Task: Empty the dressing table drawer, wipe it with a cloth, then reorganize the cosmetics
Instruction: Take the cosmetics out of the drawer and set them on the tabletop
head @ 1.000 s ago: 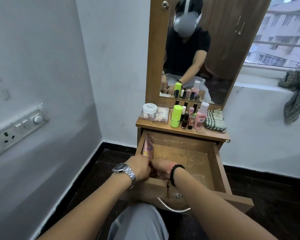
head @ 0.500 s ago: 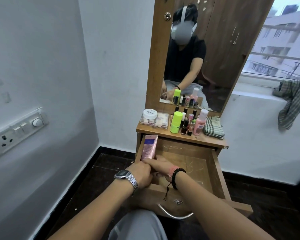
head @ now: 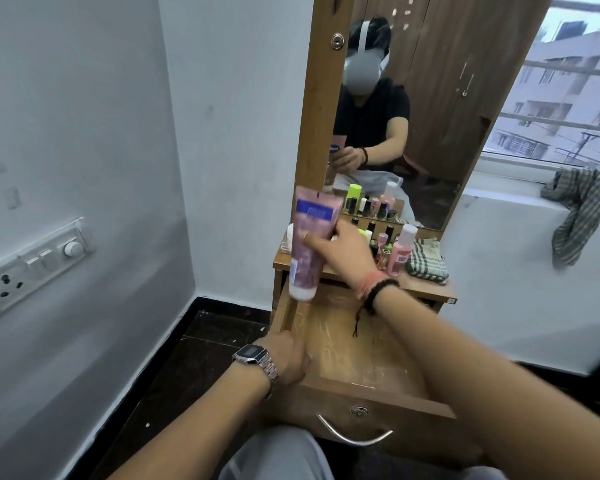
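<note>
While the pink tube point(head: 309, 244) hangs cap-down above the far left corner of the open drawer point(head: 368, 355), it looks light and squashy, a soft plastic body with a stiff white cap at the bottom and a flat crimped seam on top. It is best taken around the middle, where the body gives a little; squeeze too hard and it could slip or ooze. And that is where the right hand point(head: 343, 251) has it, fingers wrapped round the body, wrist cocked up, forearm reaching across the drawer towards the dressing table top point(head: 426, 284). Bottles point(head: 397, 252) and a folded checked cloth point(head: 426, 261) crowd that top on the right. Down at the near left, the left hand point(head: 288, 358) rests at the drawer's side wall, fingers curled over the edge I think, though the blur makes that hard to call. Drawer floor looks bare.
</note>
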